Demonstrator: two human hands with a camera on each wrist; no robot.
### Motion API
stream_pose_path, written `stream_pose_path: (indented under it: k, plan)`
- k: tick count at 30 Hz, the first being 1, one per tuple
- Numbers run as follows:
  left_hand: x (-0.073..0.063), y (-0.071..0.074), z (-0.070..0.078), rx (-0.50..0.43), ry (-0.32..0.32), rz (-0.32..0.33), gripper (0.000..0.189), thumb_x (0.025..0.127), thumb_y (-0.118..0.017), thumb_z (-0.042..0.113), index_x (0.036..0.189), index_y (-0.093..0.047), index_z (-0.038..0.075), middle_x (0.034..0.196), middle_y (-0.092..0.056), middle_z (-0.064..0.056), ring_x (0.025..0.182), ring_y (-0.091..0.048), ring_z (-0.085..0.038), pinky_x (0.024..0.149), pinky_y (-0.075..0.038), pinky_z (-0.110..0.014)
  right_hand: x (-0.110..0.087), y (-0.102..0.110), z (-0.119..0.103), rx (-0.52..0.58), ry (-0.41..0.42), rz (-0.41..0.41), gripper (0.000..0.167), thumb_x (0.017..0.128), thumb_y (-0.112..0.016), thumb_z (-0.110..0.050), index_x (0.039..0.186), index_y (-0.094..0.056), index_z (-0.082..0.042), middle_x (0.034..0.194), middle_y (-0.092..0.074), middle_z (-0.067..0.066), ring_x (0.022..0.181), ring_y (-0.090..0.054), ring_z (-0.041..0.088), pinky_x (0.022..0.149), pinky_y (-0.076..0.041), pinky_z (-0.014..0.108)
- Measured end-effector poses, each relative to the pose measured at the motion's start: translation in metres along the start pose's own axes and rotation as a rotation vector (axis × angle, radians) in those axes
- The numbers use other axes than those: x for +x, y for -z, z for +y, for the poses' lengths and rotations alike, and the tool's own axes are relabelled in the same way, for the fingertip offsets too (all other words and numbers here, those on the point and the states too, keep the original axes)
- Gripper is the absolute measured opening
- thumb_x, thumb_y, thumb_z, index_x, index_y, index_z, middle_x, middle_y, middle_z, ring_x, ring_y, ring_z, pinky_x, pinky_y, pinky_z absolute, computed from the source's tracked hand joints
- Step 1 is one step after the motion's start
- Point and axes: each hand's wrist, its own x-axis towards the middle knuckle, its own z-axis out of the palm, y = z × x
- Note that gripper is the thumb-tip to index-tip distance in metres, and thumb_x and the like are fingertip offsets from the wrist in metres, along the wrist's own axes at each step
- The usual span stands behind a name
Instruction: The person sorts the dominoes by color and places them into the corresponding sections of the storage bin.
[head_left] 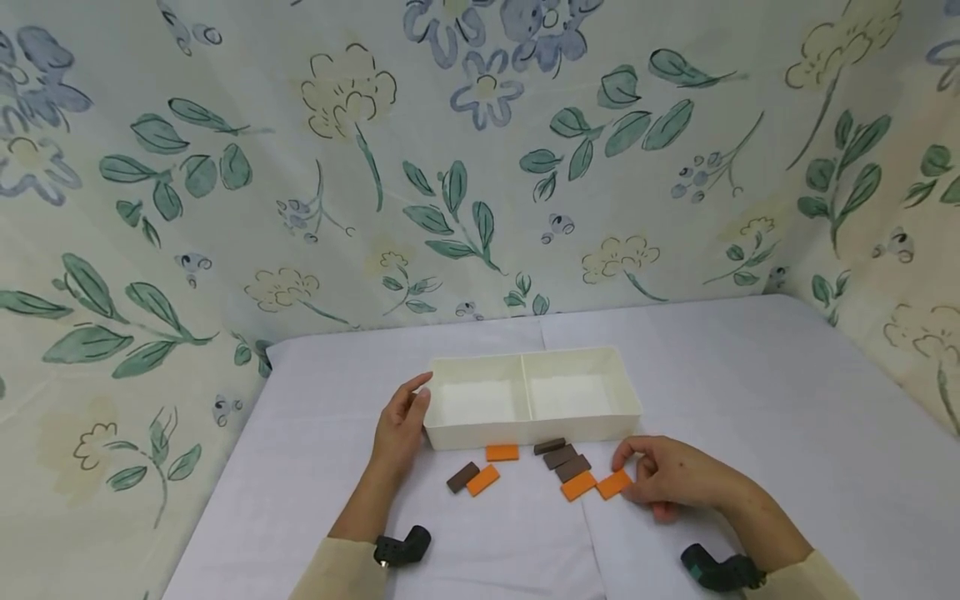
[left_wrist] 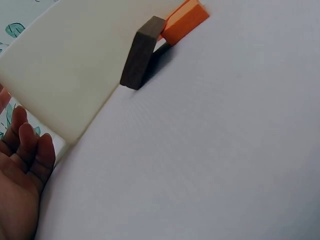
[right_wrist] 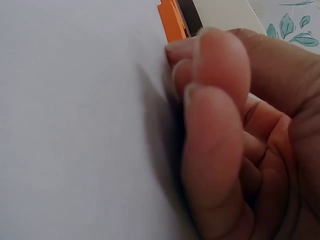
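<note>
A white two-compartment box (head_left: 525,432) stands on the table, both compartments bare inside. My left hand (head_left: 400,429) rests at its left end, index fingertip by the rim and the other fingers loosely bent alongside the end wall. My right hand (head_left: 671,473) pinches an orange block (head_left: 615,484) between thumb and index finger, low over the cloth in front of the box's right corner. Beside that block lies another orange block (head_left: 578,486), followed by brown blocks (head_left: 573,468) in a slanting row. In the right wrist view, curled fingers (right_wrist: 212,145) cover much of the scene.
Left of the row lie an orange block (head_left: 502,452) close to the box front, and a brown block (head_left: 462,477) against another orange one (head_left: 483,480). A white cloth (head_left: 510,550) covers the table. Floral fabric (head_left: 480,183) hangs behind it and along the sides.
</note>
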Motion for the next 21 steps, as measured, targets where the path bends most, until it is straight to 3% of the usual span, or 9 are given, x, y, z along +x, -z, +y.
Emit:
stream_pose_path:
  k: [8, 15, 21]
  plan:
    - [0.0002, -0.0009, -0.0019, 0.003, 0.007, 0.002, 0.034, 0.105, -0.053, 0.043, 0.138, -0.06, 0.037, 0.095, -0.054, -0.007, 0.083, -0.05, -0.019, 0.07, -0.042, -0.026, -0.0039, 0.0002, -0.0003, -0.027, -0.024, 0.011, 0.03, 0.085, -0.082, -0.023, 0.105, -0.064, -0.011, 0.067, -0.06, 0.004, 0.052, -0.059, 0.015, 0.051, -0.049, 0.026]
    - [0.0016, -0.0013, -0.0016, 0.007, 0.0, 0.003, 0.035, 0.105, -0.053, 0.043, 0.139, -0.06, 0.037, 0.095, -0.054, -0.008, 0.083, -0.05, -0.019, 0.07, -0.043, -0.026, -0.0056, 0.0059, 0.0017, -0.04, 0.053, 0.008, 0.029, 0.086, -0.081, -0.023, 0.103, -0.063, -0.007, 0.071, -0.065, 0.005, 0.059, -0.062, 0.018, 0.054, -0.054, 0.03]
    - [0.0021, -0.0004, -0.0033, 0.005, 0.011, -0.001, 0.034, 0.106, -0.053, 0.042, 0.138, -0.06, 0.037, 0.095, -0.054, -0.008, 0.082, -0.05, -0.018, 0.069, -0.043, -0.026, -0.0052, 0.0079, 0.0035, 0.007, 0.058, -0.015, 0.028, 0.088, -0.079, -0.024, 0.102, -0.064, -0.005, 0.076, -0.066, 0.005, 0.066, -0.063, 0.019, 0.059, -0.057, 0.032]
